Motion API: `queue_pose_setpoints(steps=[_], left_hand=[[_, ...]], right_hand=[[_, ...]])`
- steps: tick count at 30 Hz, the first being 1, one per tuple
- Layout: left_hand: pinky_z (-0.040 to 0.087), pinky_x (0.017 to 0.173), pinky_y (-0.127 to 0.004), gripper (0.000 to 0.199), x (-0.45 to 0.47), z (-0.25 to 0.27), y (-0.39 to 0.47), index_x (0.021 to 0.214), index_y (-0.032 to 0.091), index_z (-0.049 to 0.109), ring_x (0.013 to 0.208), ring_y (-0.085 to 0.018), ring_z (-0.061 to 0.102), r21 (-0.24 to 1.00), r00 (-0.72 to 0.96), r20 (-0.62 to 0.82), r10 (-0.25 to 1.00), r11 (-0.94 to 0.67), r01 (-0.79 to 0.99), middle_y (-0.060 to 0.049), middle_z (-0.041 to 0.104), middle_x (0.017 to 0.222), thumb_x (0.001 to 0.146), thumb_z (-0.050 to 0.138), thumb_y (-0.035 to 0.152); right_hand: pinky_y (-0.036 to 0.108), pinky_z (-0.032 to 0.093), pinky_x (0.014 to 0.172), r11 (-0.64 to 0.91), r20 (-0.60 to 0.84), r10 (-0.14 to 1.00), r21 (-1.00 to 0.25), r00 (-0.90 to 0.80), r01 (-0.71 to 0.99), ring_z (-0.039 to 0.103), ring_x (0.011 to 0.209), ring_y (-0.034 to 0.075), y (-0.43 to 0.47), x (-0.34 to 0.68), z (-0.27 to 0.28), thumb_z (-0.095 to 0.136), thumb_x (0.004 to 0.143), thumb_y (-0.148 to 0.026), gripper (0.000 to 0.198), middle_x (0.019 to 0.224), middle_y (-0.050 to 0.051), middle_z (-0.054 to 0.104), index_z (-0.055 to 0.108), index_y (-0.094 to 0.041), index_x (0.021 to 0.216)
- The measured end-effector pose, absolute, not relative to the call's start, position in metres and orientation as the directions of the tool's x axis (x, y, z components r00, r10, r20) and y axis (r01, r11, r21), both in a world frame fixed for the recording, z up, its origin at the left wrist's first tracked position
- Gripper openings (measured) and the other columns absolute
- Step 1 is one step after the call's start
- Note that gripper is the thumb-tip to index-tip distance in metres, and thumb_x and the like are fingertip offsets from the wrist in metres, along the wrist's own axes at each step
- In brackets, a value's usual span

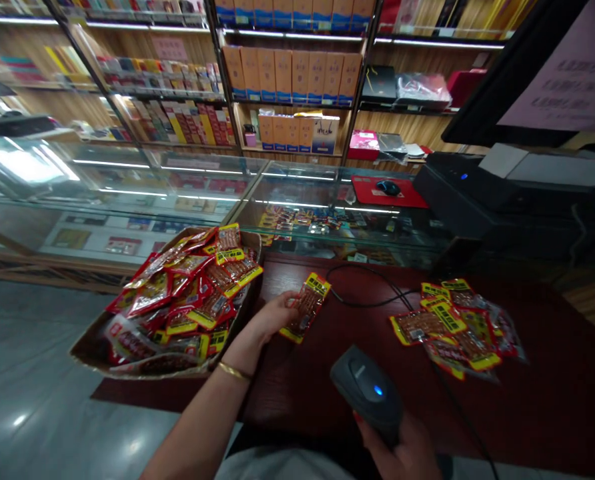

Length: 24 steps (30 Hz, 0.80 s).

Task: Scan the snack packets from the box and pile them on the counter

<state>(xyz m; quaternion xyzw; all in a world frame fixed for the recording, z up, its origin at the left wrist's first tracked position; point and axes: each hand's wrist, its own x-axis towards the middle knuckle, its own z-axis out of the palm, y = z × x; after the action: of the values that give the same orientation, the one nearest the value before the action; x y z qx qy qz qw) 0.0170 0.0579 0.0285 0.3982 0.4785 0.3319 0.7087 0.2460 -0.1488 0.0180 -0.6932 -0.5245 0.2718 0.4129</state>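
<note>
My left hand (276, 315), with a gold bangle on the wrist, is closed on the left edge of a red and yellow snack packet (309, 305) just above the dark red counter (297, 393). In my right hand (402, 450) is a dark barcode scanner (366, 387) with a lit blue light; its head points up and left, toward the packet. To the left, a cardboard box (85, 350) holds a heap of similar packets (187, 287). On the counter's right side lies a loose pile of several packets (457, 327).
A black cable (357, 305) loops over the counter behind the packet. Glass display cases (287, 193) stand along the far edge, with a mouse (387, 187) on a red mat. A black printer-like machine (497, 200) and a monitor (537, 80) are at right.
</note>
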Motion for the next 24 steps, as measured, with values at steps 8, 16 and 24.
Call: queue_pose_setpoints(steps=[8,16,24], left_hand=[[0.056,0.084,-0.030,0.048,0.017,0.021,0.062,0.112,0.014,0.080,0.090,-0.022,0.075,0.837,0.431,-0.457,0.778,0.540,-0.088,-0.010,0.081,0.107,0.066,0.086,0.030],[0.054,0.083,-0.032,0.040,0.016,0.014,0.062,0.105,0.015,0.081,0.088,-0.023,0.074,0.867,0.398,-0.433,0.809,0.495,-0.061,-0.009,0.081,0.098,0.068,0.084,0.031],[0.056,0.080,-0.032,0.039,0.016,0.020,0.061,0.107,0.016,0.081,0.087,-0.023,0.075,0.865,0.411,-0.439,0.799,0.499,-0.046,-0.009,0.081,0.103,0.070,0.082,0.029]], right_hand=[[0.030,0.058,0.068,-0.062,0.035,0.987,-0.815,0.156,0.577,0.068,0.053,0.023,-0.153,0.248,0.025,0.060,0.093,-0.060,0.043,0.057,0.004,0.071,0.077,-0.021,0.084],[0.028,0.053,0.059,-0.009,0.050,0.996,-0.764,0.074,0.645,0.066,0.051,0.022,-0.152,0.255,0.020,0.057,0.097,-0.055,0.040,0.060,0.003,0.072,0.078,-0.020,0.099],[0.027,0.056,0.066,0.004,0.068,0.995,-0.764,0.074,0.645,0.072,0.060,0.023,-0.150,0.253,0.025,0.057,0.098,-0.048,0.037,0.073,0.006,0.078,0.078,-0.018,0.103]])
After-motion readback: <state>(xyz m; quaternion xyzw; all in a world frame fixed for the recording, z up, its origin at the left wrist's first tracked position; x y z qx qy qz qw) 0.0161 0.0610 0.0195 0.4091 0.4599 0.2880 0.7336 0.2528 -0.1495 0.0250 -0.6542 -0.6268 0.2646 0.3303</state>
